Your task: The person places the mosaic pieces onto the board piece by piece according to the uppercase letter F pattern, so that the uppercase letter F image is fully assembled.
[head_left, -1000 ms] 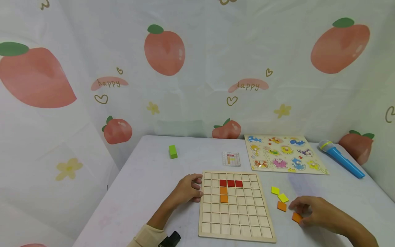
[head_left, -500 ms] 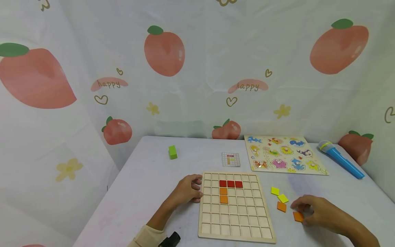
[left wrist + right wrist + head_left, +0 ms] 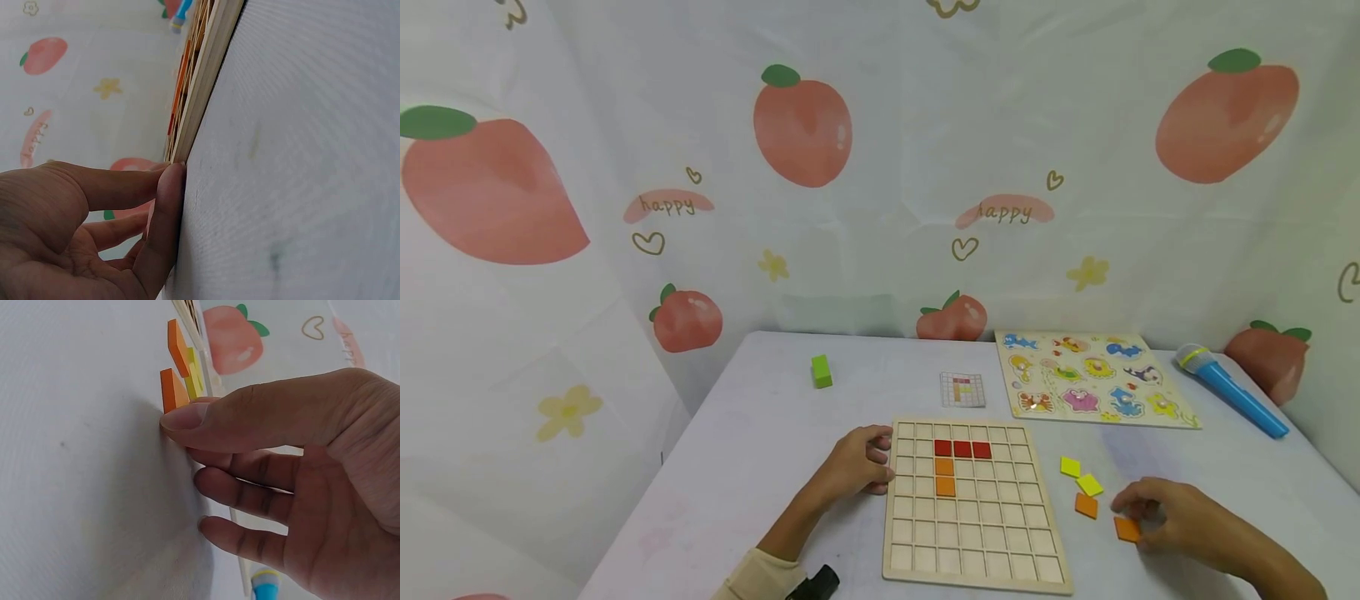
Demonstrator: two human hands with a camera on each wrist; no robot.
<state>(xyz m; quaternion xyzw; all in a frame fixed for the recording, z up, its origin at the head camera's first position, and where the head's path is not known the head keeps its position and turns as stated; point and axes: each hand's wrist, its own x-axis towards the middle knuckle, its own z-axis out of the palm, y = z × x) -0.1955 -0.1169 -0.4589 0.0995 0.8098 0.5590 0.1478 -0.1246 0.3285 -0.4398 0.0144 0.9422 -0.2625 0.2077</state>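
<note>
A wooden grid board (image 3: 973, 533) lies on the table, with a row of red tiles (image 3: 962, 449) and two orange tiles (image 3: 945, 477) set in its cells. My left hand (image 3: 853, 462) holds the board's left edge; in the left wrist view the thumb and a finger (image 3: 167, 194) meet at that edge. Right of the board, my right hand (image 3: 1183, 517) has thumb and forefinger at a loose orange tile (image 3: 1127, 529) on the table. In the right wrist view the thumb (image 3: 187, 419) covers one end of this tile (image 3: 173, 390). The other fingers are loosely bent.
Beside that tile lie another orange tile (image 3: 1086, 506) and two yellow tiles (image 3: 1079, 475). Behind the board are a small pattern card (image 3: 962, 390), a green block (image 3: 822, 372), an animal puzzle board (image 3: 1093, 379) and a blue toy microphone (image 3: 1236, 392).
My right hand has shifted slightly to the right, and the loose orange tile has slid with it, away from the other orange tile. The left hand keeps its place on the board.
</note>
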